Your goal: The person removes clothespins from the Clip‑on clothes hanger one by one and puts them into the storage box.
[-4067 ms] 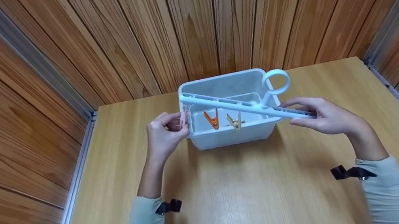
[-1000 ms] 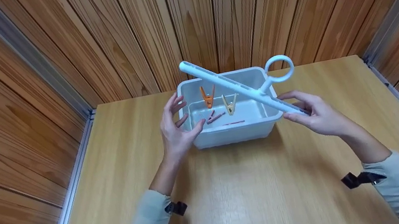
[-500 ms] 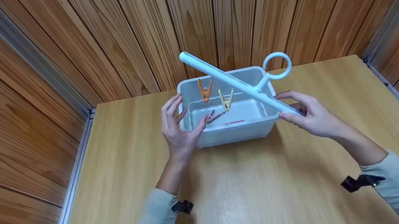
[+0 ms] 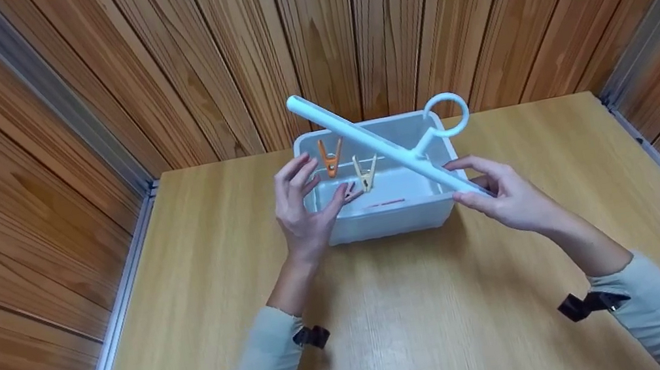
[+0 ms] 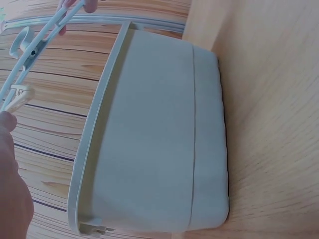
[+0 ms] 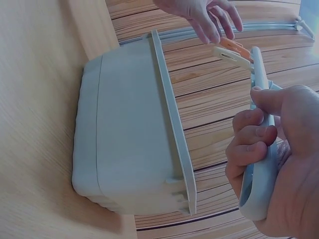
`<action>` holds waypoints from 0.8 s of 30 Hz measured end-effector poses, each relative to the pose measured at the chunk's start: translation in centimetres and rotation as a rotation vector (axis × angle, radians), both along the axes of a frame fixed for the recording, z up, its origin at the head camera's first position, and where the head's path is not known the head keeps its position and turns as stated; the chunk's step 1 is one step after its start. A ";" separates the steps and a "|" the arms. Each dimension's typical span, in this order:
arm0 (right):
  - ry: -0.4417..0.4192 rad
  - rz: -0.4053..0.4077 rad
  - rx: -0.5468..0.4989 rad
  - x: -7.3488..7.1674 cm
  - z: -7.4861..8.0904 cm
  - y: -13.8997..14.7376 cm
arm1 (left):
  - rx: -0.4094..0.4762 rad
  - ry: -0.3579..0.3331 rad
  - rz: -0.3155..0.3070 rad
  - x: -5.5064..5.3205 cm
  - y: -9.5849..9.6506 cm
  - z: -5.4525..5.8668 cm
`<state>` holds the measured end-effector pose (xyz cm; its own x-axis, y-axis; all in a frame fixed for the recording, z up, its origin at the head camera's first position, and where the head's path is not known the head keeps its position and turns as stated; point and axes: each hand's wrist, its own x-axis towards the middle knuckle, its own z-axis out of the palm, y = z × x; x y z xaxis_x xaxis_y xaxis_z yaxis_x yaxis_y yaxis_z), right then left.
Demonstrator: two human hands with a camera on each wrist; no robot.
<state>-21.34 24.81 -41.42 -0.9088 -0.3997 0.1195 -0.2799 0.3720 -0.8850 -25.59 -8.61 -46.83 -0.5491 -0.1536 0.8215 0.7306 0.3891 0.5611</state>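
My right hand grips one end of a light blue hanger, whose bar slants up to the left above the bin. A ring-shaped hook sticks out from the bar's upper right side. Hanging from the bar are an orange clothespin and a cream clothespin; the right wrist view shows the orange clothespin and cream clothespin clipped side by side near its far end. My left hand holds nothing, its fingers spread and close to the orange clothespin.
Inside the pale grey-blue bin lie a dark pink clothespin and a thin red piece. The bin stands at the back of a wooden table, against a wood-plank wall.
Four seconds ago my left hand pinched a pink clothespin; it was in the bin a second ago. The hanger rose, tilted more steeply, then shifted slightly left. My left hand moved right.
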 end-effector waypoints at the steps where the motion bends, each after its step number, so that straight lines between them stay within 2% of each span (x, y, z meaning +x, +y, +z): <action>1: -0.005 0.001 0.001 0.0 0.0 -0.1 | 0.003 0.004 0.001 0.0 0.1 0.0; 6: -0.016 0.007 0.006 0.1 0.1 -0.3 | 0.019 0.009 0.007 -0.2 0.2 -0.1; 24: -0.005 0.042 -0.010 0.3 0.2 -0.5 | 0.054 -0.074 0.022 0.0 0.4 0.5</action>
